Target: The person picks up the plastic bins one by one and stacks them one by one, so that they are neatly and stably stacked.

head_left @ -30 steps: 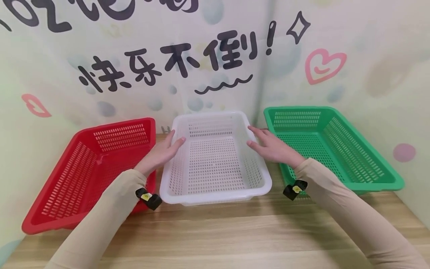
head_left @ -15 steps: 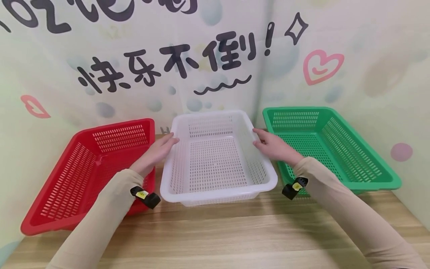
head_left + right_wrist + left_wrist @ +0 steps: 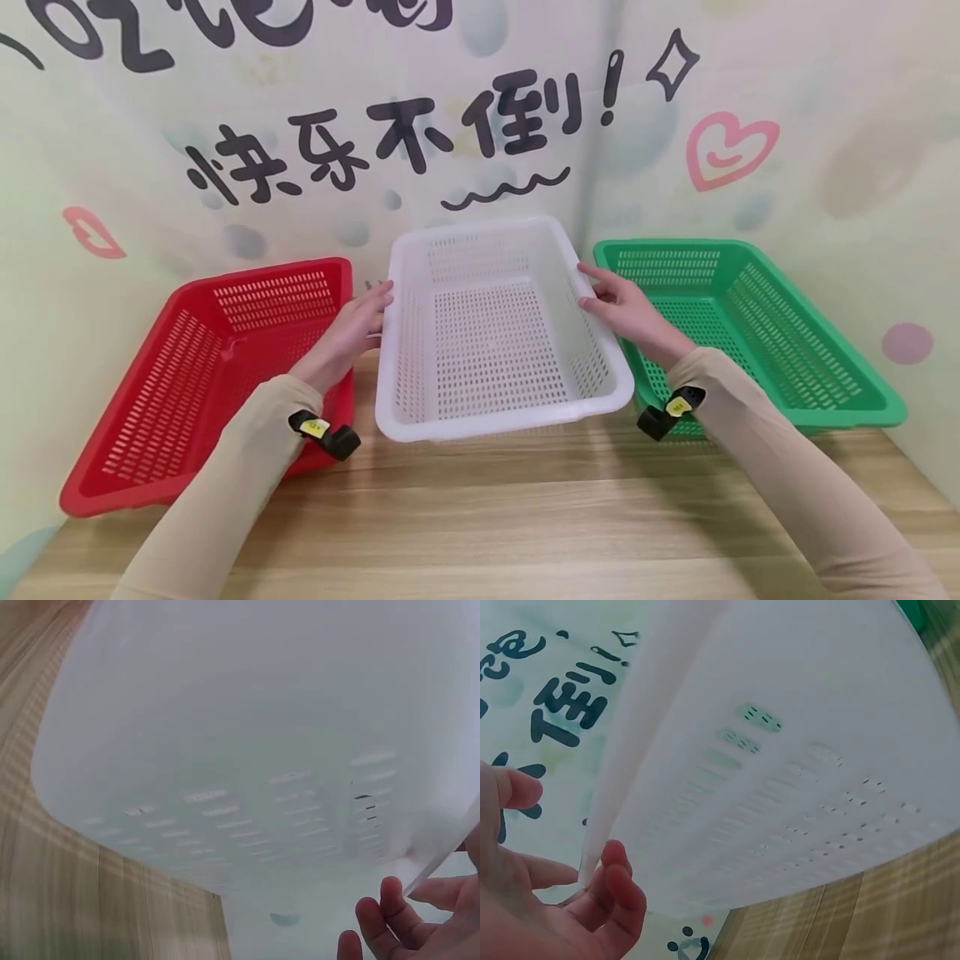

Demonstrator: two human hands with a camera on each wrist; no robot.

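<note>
A white plastic basket (image 3: 495,350) with slotted walls hangs above the table, its near side tipped a little. In the head view my left hand (image 3: 348,333) holds its left rim and my right hand (image 3: 626,312) holds its right rim. The left wrist view shows fingers (image 3: 622,892) of the left hand curled under the rim, against the outer wall. At the right edge of the right wrist view, the right hand (image 3: 420,922) has its fingers bent beneath the rim. From the head view, part of the fingers is hidden by the rim.
A red basket (image 3: 120,492) stands on the wooden table (image 3: 480,533) at the left, close beside the left forearm. At the right stands a green basket (image 3: 847,417), partly behind the right hand. A printed cloth (image 3: 420,75) hangs behind the baskets.
Both hands have gripped the white basket's rims; earlier they rested at its sides. The basket has risen off the table, its far edge higher against the cloth. The red and green baskets stay put.
</note>
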